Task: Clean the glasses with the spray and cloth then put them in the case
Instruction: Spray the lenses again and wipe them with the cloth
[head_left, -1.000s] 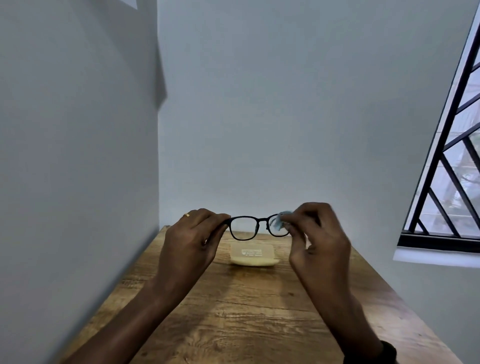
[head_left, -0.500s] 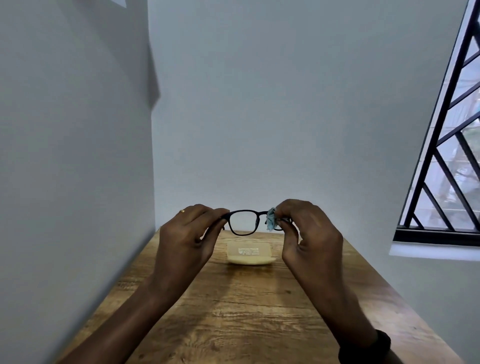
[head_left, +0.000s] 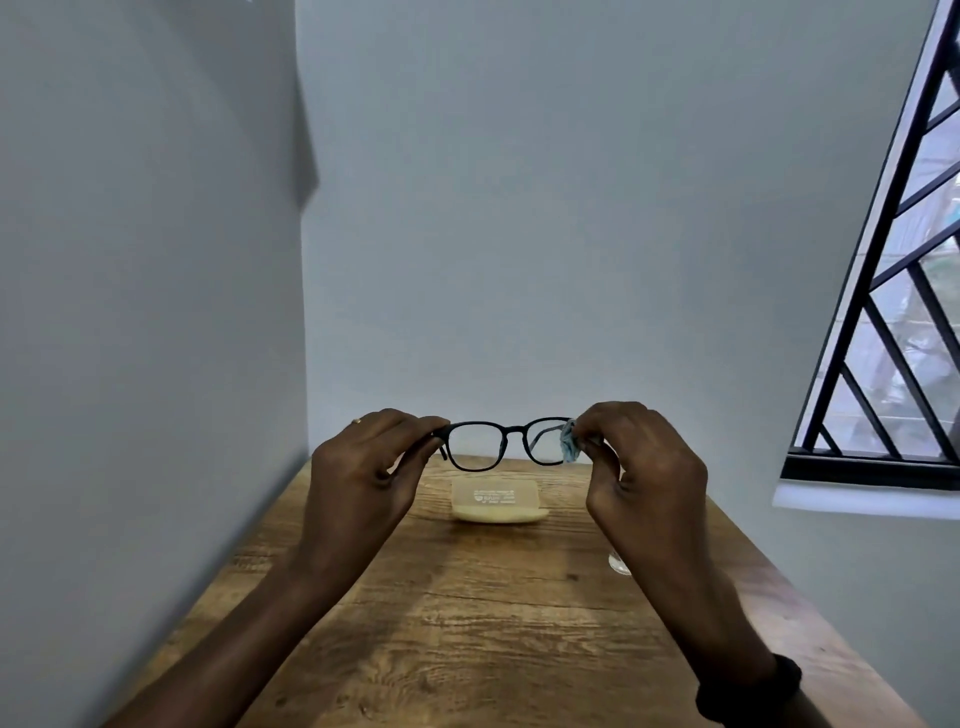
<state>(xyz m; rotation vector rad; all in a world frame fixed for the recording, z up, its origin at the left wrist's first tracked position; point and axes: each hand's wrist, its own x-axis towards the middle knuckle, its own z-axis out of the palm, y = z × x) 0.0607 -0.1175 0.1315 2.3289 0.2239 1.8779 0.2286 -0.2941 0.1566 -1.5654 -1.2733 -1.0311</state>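
Mid-frame, my right hand (head_left: 644, 467) has slid its pinched cloth (head_left: 569, 448) to the lens rim; left hand (head_left: 371, 467) pinches the glasses (head_left: 513, 429). Wiping's probably finishing.

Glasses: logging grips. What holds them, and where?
The left hand pinches the black glasses by one frame corner; the right hand pinches a blue cloth on the other lens's edge.

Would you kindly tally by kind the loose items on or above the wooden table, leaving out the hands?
glasses: 1
cloth: 1
case: 1
clear item, partly hidden, kind unclear: 1
Total: 4
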